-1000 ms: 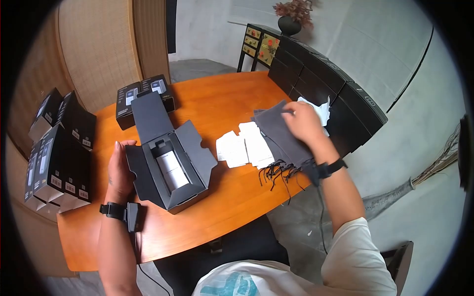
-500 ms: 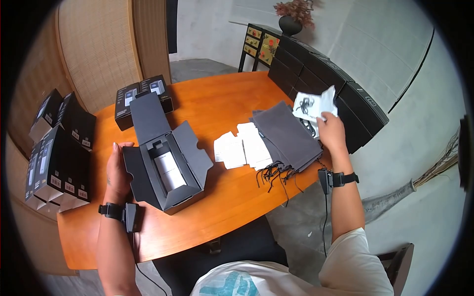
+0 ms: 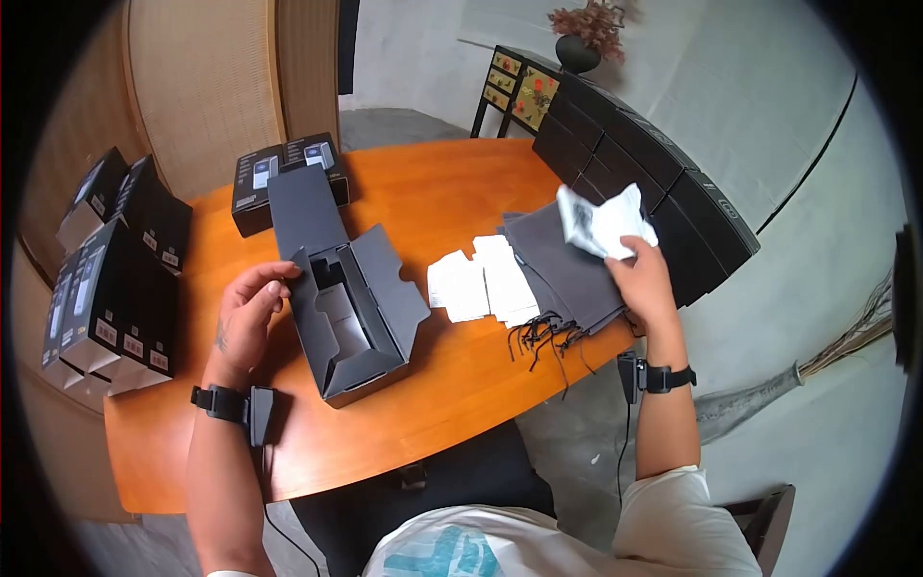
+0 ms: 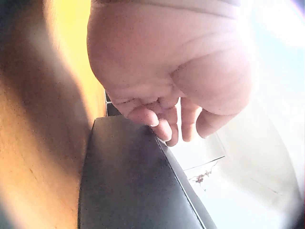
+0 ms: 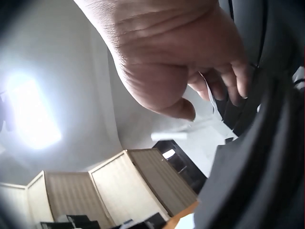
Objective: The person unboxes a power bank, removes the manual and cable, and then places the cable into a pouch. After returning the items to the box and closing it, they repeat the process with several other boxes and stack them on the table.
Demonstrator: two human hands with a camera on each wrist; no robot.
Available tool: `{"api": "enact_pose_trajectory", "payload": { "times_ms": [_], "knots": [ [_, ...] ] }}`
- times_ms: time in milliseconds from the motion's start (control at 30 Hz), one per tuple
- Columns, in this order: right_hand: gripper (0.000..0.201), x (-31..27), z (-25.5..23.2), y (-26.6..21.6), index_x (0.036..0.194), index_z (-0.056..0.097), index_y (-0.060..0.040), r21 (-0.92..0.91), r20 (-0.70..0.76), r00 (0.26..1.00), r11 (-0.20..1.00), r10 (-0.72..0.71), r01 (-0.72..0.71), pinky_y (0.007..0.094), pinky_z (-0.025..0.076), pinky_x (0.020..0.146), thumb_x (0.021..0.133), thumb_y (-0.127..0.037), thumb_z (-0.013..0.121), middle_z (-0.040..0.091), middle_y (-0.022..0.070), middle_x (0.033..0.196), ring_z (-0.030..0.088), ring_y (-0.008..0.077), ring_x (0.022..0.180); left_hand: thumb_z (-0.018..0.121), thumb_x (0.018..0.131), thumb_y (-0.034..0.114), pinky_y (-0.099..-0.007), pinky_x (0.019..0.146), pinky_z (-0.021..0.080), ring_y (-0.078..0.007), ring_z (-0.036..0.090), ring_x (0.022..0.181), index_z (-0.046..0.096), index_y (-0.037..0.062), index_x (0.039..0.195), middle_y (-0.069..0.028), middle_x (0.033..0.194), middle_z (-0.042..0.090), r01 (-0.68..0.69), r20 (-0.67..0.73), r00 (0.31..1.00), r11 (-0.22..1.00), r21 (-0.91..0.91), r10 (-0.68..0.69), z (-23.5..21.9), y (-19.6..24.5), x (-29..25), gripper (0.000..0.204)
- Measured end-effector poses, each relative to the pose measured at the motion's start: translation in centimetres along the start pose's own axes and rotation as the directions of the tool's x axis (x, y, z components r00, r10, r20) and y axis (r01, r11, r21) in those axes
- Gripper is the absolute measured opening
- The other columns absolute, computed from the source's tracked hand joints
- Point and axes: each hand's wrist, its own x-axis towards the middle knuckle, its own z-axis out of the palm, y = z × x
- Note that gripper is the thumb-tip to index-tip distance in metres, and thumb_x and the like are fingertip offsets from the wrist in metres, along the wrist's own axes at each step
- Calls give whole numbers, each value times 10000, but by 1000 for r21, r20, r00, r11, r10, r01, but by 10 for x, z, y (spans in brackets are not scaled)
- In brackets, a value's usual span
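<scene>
My right hand (image 3: 642, 279) pinches the near edge of a white plastic packet (image 3: 611, 223) with something dark in it, raised over a stack of dark grey drawstring pouches (image 3: 558, 264). In the right wrist view only a thin pale edge of the packet (image 5: 209, 98) shows past the fingers. At the left, an open black box (image 3: 380, 370) stands with its flaps spread and a white panel (image 3: 343, 317) inside. My left hand (image 3: 248, 313) is beside it, fingers loosely bent, fingertips right at the top of its left flap (image 3: 310, 308).
White papers (image 3: 481, 284) lie between box and pouches. Closed black boxes stand in a stack (image 3: 120, 308) at the table's left end, a pair (image 3: 288, 183) behind the open box, and a long row (image 3: 663, 183) along the right edge. Black cords (image 3: 548, 332) hang toward the front edge.
My right hand has picked up the white packet from beside the pouches and brought it leftward over them. My left hand has shifted from the box's outer side to its flap's top, and the flap stands more upright.
</scene>
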Motion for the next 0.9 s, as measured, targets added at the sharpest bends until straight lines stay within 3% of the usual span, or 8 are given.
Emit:
{"api": "enact_pose_trajectory", "payload": {
  "times_ms": [67, 200, 400, 500, 600, 700, 800, 900],
  "knots": [
    [666, -12, -3, 4, 1369, 571, 43, -78, 141, 987, 995, 78, -67, 416, 524, 972, 794, -182, 821, 597, 278, 1309, 643, 365, 1143, 604, 972, 103, -188, 755, 444, -52, 558, 845, 686, 3, 1210, -41, 1109, 711, -5, -8, 1000, 1000, -15, 5, 0, -3, 1, 271],
    [794, -30, 0, 8, 1430, 512, 18, -85, 82, 997, 996, -11, 18, 433, 487, 1054, 728, -99, 866, 578, 271, 1353, 582, 411, 1265, 610, 967, 73, -175, 742, 437, -46, 551, 828, 682, 1, 1188, -27, 1043, 691, -1, -35, 999, 994, -110, -3, -7, -12, 4, 242],
    [734, -29, 9, 7, 1422, 532, -31, -172, -19, 999, 984, -46, 42, 467, 473, 1049, 757, -83, 838, 577, 253, 1338, 577, 442, 1223, 605, 979, 83, -182, 732, 433, -48, 546, 815, 673, -3, 1190, -35, 1037, 692, -11, -36, 999, 993, -114, 6, -9, -15, 5, 238],
    [707, -29, 9, 0, 1411, 540, -21, -351, -62, 993, 933, -103, 75, 473, 473, 1037, 767, -86, 825, 580, 245, 1314, 573, 429, 1200, 582, 983, 77, -186, 726, 425, -48, 544, 816, 660, 7, 1191, -28, 1030, 675, -8, -37, 999, 998, -67, 6, -6, -10, 3, 234],
    [709, -35, 7, -2, 1410, 538, -3, -378, -81, 995, 926, -53, 18, 467, 479, 1028, 768, -96, 825, 583, 243, 1300, 565, 423, 1191, 582, 982, 79, -190, 721, 421, -52, 541, 813, 658, 3, 1189, -29, 1027, 672, -5, -48, 999, 997, -70, 2, -9, -13, 4, 233],
    [710, -42, 8, -1, 1410, 531, 18, -281, -73, 996, 957, 54, -72, 465, 475, 1037, 770, -85, 821, 580, 250, 1303, 573, 425, 1183, 581, 984, 77, -192, 724, 424, -55, 543, 813, 658, 3, 1188, -29, 1028, 672, -13, -36, 999, 998, -65, 11, -8, -12, 4, 230],
    [679, -41, 16, 15, 1413, 522, 30, -248, -132, 988, 968, -83, 48, 447, 501, 1006, 789, -34, 782, 578, 255, 1296, 611, 414, 1127, 582, 984, 76, -194, 723, 425, -57, 544, 811, 658, 1, 1189, -30, 1030, 674, -5, -29, 1000, 998, -61, 4, -10, -17, 5, 231],
    [634, -38, 12, 8, 1401, 522, 44, -123, -115, 993, 992, 12, -26, 412, 532, 936, 801, 33, 726, 581, 248, 1268, 653, 372, 1026, 585, 985, 77, -195, 723, 428, -57, 545, 808, 659, 1, 1189, -28, 1027, 677, -2, -37, 999, 998, -63, -1, -10, -16, 6, 230]
  ]
}}
